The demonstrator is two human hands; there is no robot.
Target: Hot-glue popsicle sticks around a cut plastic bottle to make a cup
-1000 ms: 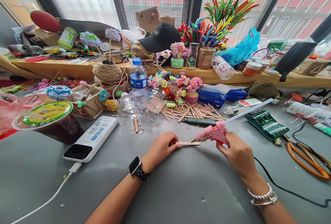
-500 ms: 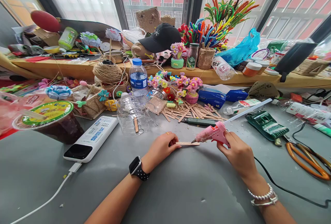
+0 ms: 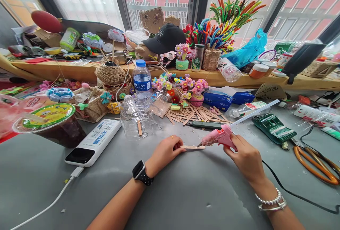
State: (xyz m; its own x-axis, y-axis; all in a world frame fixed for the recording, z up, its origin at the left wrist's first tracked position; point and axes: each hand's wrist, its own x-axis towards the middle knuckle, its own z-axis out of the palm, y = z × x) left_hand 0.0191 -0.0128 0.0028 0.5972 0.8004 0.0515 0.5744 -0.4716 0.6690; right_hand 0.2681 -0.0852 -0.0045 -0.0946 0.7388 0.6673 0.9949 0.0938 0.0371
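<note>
In my right hand (image 3: 244, 154) is a pink hot glue gun (image 3: 219, 136), with a long clear glue stick (image 3: 255, 111) jutting from its back. Its nozzle meets the top of a wooden craft stick (image 3: 193, 147) near the right end. My left hand (image 3: 166, 148) pinches the left end of that stick, low over the grey table. Small clear marks show along the stick's upper face. Just beyond both hands lie a pile of loose craft sticks (image 3: 202, 114) and a dark green utility knife (image 3: 205, 125).
A cut clear plastic bottle (image 3: 135, 118) stands left of the pile, before a capped water bottle (image 3: 142, 81). At left are a white power bank (image 3: 94, 141) and a drink cup (image 3: 63, 131). Orange-handled scissors (image 3: 316, 166) and a black cord (image 3: 292, 193) lie at right.
The glue gun has shifted very slightly to the right along the craft stick, my right hand with it. My left hand stays in place.
</note>
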